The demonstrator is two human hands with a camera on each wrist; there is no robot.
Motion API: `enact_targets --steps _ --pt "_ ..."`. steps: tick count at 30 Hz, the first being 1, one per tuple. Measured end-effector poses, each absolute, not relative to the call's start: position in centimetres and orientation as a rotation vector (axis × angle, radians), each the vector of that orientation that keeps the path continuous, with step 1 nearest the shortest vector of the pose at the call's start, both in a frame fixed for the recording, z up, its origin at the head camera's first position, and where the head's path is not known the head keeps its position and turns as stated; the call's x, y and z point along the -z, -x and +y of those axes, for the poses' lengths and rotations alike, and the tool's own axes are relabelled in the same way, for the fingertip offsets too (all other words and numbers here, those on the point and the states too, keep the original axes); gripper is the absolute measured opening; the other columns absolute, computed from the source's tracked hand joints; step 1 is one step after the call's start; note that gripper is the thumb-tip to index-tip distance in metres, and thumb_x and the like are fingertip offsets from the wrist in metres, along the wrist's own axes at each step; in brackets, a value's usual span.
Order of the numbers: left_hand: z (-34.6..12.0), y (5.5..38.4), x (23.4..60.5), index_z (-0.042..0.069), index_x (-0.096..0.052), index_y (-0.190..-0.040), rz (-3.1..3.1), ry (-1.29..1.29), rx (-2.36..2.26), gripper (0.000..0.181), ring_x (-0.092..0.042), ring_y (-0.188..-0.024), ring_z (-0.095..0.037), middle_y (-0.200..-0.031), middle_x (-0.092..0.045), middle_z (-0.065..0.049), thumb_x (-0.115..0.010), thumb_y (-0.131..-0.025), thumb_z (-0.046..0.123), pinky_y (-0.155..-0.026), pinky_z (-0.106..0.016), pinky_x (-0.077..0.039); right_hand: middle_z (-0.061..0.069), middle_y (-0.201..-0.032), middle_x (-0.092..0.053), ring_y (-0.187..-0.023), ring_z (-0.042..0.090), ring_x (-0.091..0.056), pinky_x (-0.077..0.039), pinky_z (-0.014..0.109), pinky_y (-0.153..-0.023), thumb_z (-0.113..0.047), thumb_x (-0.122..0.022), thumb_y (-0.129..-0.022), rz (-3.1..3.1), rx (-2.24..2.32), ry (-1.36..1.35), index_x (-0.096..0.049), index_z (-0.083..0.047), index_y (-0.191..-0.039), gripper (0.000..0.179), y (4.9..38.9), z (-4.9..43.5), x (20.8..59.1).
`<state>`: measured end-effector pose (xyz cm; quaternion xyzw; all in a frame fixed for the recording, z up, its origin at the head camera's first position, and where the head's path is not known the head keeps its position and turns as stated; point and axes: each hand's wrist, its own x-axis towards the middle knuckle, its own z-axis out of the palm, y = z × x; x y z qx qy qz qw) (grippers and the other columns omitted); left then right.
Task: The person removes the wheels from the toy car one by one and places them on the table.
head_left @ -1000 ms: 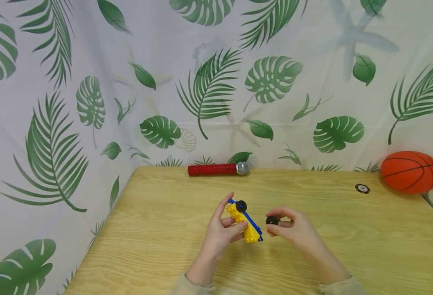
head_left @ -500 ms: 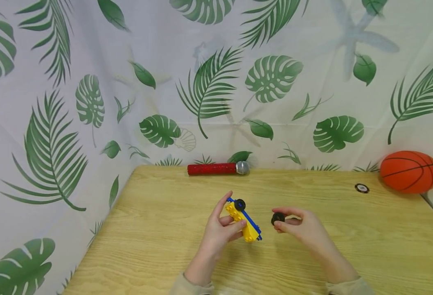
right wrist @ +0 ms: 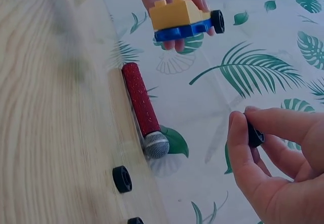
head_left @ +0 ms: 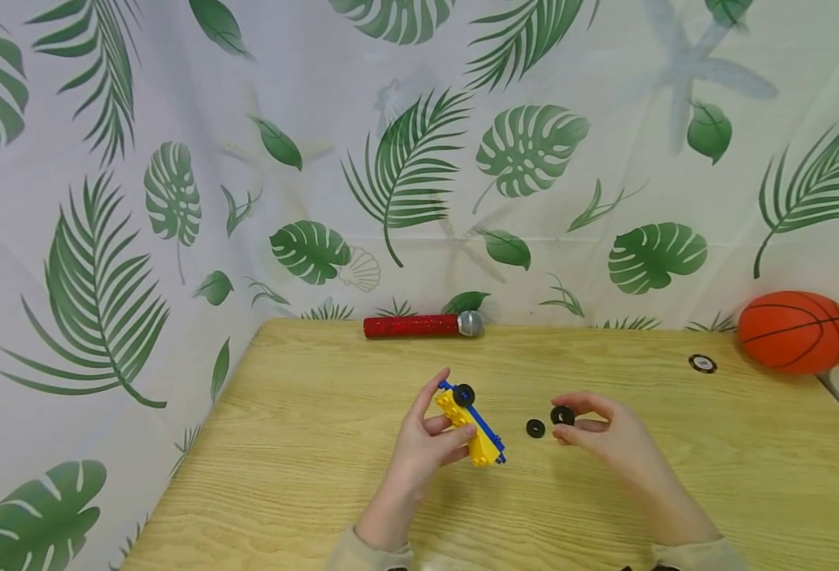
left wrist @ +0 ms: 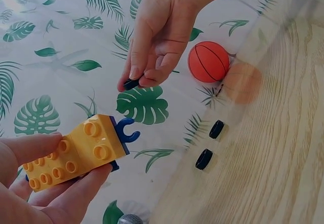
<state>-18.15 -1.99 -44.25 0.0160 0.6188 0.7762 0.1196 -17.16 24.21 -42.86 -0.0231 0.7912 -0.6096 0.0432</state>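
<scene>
My left hand [head_left: 430, 444] grips a toy brick car [head_left: 473, 428] with a yellow studded body and a blue base, held tilted above the table. A black wheel [head_left: 465, 395] sits on the car's side near its upper end. A blue hook [left wrist: 128, 131] juts from the base in the left wrist view. Off to the right, my right hand [head_left: 608, 432] pinches a black ring-shaped tyre [head_left: 562, 415] between thumb and fingers, apart from the car. One loose tyre [head_left: 535, 428] lies on the table between the hands. Another tyre [left wrist: 216, 129] appears in the left wrist view; in the head view it is hidden.
At the back of the wooden table [head_left: 305, 444] lies a red microphone [head_left: 419, 326] with a silver head. An orange basketball [head_left: 796, 333] sits at the back right corner, with a black-and-white round chip [head_left: 702, 363] beside it. A leaf-print cloth [head_left: 419, 198] hangs behind.
My right hand has drawn away to the right with its tyre, widening the gap to the car. A loose tyre on the table has come into sight. My left hand has barely moved.
</scene>
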Motion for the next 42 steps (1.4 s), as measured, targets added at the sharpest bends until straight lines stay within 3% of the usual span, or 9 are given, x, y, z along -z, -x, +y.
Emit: enact_targets --steps 7,14,19,21,25,28,42 --pt "-2.1 18.1 44.0 0.035 -0.04 -0.15 1.809 -0.052 -2.272 0.079 -0.073 -0.094 -0.025 -0.109 -0.072 -0.021 -0.07 -0.088 -0.004 -0.081 -0.043 -0.061 -0.002 -0.107 -0.06 -0.088 0.005 -0.071 -0.057 0.022 -0.08 -0.011 -0.073 -0.09 2.387 1.89 0.082 -0.061 -0.005 -0.13 0.043 17.2 26.1 43.1" --pt "-2.2 18.1 44.0 0.035 -0.041 -0.149 1.805 -0.04 -2.268 0.078 -0.073 -0.091 -0.023 -0.109 -0.072 -0.02 -0.07 -0.088 -0.003 -0.081 -0.043 -0.061 -0.008 -0.109 -0.061 -0.088 0.005 -0.071 -0.059 0.025 -0.08 -0.006 -0.068 -0.093 2.35 1.956 0.081 -0.06 -0.001 -0.131 0.04 17.4 27.8 43.6" --pt "-2.2 18.1 43.9 0.035 -0.041 -0.149 1.808 -0.044 -2.267 0.078 -0.073 -0.091 -0.023 -0.109 -0.072 -0.02 -0.07 -0.088 -0.003 -0.081 -0.042 -0.061 -0.008 -0.103 -0.065 -0.087 0.006 -0.072 -0.06 0.028 -0.08 -0.002 -0.067 -0.092 2.321 1.995 0.036 -0.067 -0.017 -0.123 0.034 17.6 29.1 44.0" --pt "-2.1 18.0 43.9 0.035 -0.04 -0.149 1.814 -0.046 -2.265 0.078 -0.073 -0.091 -0.023 -0.109 -0.072 -0.02 -0.07 -0.088 -0.003 -0.081 -0.043 -0.061 0.003 -0.11 -0.065 -0.087 0.006 -0.072 -0.06 0.03 -0.082 -0.002 -0.067 -0.092 2.343 1.968 0.009 -0.065 -0.013 -0.127 0.036 17.7 29.6 44.3" --pt "-2.1 18.0 43.8 0.035 -0.041 -0.149 1.829 -0.048 -2.261 0.078 -0.073 -0.092 -0.023 -0.109 -0.073 -0.019 -0.071 -0.088 -0.002 -0.081 -0.043 -0.061 0.032 -0.13 -0.055 -0.087 0.004 -0.072 -0.06 0.032 -0.084 0.0 -0.064 -0.093 2.424 1.866 -0.03 -0.048 0.012 -0.138 0.049 17.9 30.2 45.0" --pt "-2.1 18.0 43.8 0.035 -0.04 -0.149 1.835 -0.05 -2.259 0.078 -0.073 -0.092 -0.024 -0.109 -0.073 -0.019 -0.071 -0.088 -0.002 -0.081 -0.043 -0.061 0.04 -0.137 -0.044 -0.086 0.004 -0.072 -0.06 0.03 -0.083 0.006 -0.061 -0.093 2.444 1.828 -0.051 -0.04 0.019 -0.139 0.053 18.1 30.6 45.5" --pt "-2.1 17.9 43.8 0.035 -0.04 -0.149 1.833 -0.063 -2.268 0.078 -0.072 -0.092 -0.023 -0.109 -0.072 -0.019 -0.07 -0.088 -0.003 -0.082 -0.044 -0.06 0.038 -0.124 -0.048 -0.081 0.006 -0.072 -0.06 0.027 -0.08 0.016 -0.056 -0.091 2.372 1.848 -0.115 -0.032 0.027 -0.137 0.053 19.3 33.1 47.9"
